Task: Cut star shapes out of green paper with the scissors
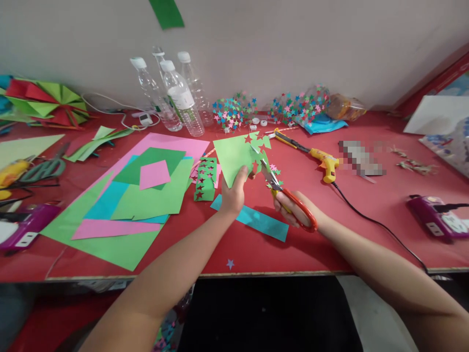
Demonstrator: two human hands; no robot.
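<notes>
My left hand (234,195) grips a light green sheet (230,151) by its lower edge, thumb on top. Star-shaped holes run along the sheet's right side. In my right hand (296,208) are red-handled scissors (311,220), their blades at the sheet's punched right edge. Something yellow also shows by the fingers of that hand; what it is I cannot make out. Small cut stars (274,171) lie under the blades. A blue strip (260,221) lies on the red table between my hands. Left of the sheet is a green strip with star holes (205,183).
Layered coloured paper (146,244) covers the table's left part. Plastic bottles (183,100) stand by the wall, near clear containers of stars (230,112). A yellow glue gun (326,164) with a black cable lies right, beyond it a purple power strip (436,220).
</notes>
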